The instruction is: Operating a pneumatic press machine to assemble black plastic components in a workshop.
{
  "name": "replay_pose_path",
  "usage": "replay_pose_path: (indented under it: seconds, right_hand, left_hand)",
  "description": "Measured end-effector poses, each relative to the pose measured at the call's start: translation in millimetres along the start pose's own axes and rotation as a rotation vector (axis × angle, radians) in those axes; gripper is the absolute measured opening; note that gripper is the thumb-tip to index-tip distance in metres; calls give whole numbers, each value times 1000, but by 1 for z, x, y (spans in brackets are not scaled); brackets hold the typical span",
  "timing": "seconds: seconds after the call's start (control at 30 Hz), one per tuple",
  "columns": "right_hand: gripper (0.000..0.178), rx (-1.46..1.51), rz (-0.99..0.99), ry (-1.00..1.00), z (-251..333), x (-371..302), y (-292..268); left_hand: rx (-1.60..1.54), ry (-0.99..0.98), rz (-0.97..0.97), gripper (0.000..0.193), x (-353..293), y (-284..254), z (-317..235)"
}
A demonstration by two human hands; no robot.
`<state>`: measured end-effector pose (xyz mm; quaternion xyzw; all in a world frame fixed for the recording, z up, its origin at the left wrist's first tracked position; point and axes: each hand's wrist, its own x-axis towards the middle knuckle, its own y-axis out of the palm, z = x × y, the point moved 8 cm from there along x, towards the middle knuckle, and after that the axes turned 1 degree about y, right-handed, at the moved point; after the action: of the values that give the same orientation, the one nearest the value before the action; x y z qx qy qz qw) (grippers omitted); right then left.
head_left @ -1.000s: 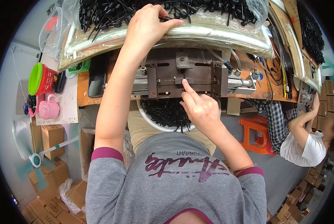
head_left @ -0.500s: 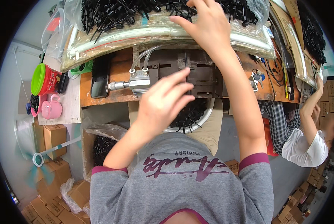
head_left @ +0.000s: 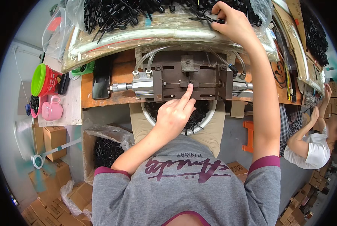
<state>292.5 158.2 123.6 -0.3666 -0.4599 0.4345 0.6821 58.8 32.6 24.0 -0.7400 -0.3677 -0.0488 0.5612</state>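
My left hand (head_left: 176,116) reaches over the front of a dark metal clamping fixture (head_left: 208,78), its index finger stretched out and the others partly bent. That fingertip rests at the lower end of a thin dark piece (head_left: 189,78) in the middle of the fixture; nothing is held in this hand. Farther off to the right, my right hand (head_left: 234,26) pinches a thin black plastic part (head_left: 204,19) at the edge of a heap of similar black parts (head_left: 119,15). Its other fingers curl above the thumb.
A padded, plastic-wrapped tray rim (head_left: 119,37) separates the heap from the fixture. Air cylinders (head_left: 142,83) with clear hoses flank the fixture. A phone (head_left: 101,81) lies left. On my lap sits a round container (head_left: 210,119) of black parts. A co-worker (head_left: 307,150) is at right.
My left hand has come down from above the fixture onto its centre piece. My right hand has moved right and closed on a black part. The co-worker's arms have shifted.
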Motion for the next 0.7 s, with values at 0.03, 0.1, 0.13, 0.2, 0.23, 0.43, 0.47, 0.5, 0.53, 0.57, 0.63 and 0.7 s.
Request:
replay_pose_path:
  seconds: [0.03,0.1,0.13,0.2,0.23,0.43,0.47,0.5,0.53,0.57,0.63,0.7]
  right_hand:
    - [30,-41,-35,-106,-3,-4,0]
    - [33,-120,-105,-320,4,-12,-4]
    - [29,-177,-25,-284,6,-17,-4]
    - [26,-158,-52,-283,-1,-21,-5]
    - [25,-149,-66,-281,-5,-24,-7]
    - [23,24,-109,-63,-29,-37,-39]
    - [25,170,-63,75,-28,-46,-41]
    - [26,424,-64,174,-30,-60,-40]
    - [28,679,-63,270,-35,-74,-32]
    - [29,934,-59,366,-37,-90,-21]
    - [30,1172,-136,430,1,-124,5]
    - [30,1318,-75,457,36,-146,27]
  left_hand:
    - [32,-2,13,27,1,2,1]
    - [35,-3,29,27,6,1,5]
    - [30,-4,34,27,7,1,6]
    - [23,-9,49,27,7,1,6]
    - [22,-13,57,27,7,1,5]
    - [-28,-4,60,29,14,-13,2]
    - [-57,-11,36,30,16,-18,2]
    - [-118,-18,-47,31,19,-28,0]
    - [-179,-27,-130,32,23,-36,-1]
    - [-239,-36,-214,33,27,-45,-2]
    - [-243,-10,-331,34,35,-56,-6]
    - [-240,24,-408,34,40,-62,-10]
